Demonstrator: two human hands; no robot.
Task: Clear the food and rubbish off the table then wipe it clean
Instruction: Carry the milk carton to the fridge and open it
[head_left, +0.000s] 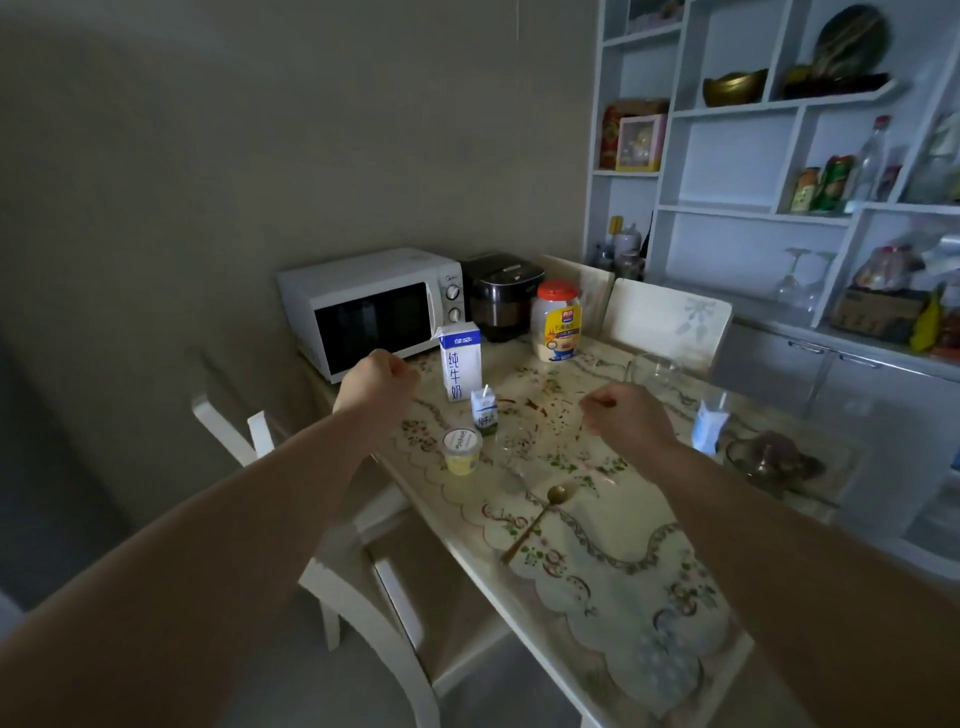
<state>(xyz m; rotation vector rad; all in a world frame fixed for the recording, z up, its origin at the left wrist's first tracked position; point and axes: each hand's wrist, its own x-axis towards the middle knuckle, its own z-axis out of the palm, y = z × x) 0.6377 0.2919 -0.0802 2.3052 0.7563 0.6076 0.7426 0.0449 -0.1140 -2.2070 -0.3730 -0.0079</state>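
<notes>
Above the table (618, 525), both hands are closed into fists and hold nothing: left hand (376, 384), right hand (626, 418).

1. Tall milk carton (460, 361): upright, at 3 o'clock from the left hand, just beside it, not touching. Vertical blue writing reads 纯牛奶.
2. Small carton (484, 410) with a straw: at 4 o'clock from the left hand. Its label is too small to read with certainty.
3. Yogurt cup (462, 451), yellow with a sealed lid: at 5 o'clock from the left hand.
4. Brown spill (540, 408): between the hands, at 9 o'clock from the right hand.
5. Spoon (540, 514): lying flat at 7 o'clock from the right hand.
6. Red-lidded jar (556, 322): at 11 o'clock from the right hand, well apart. The writing on its yellow label is illegible.
</notes>
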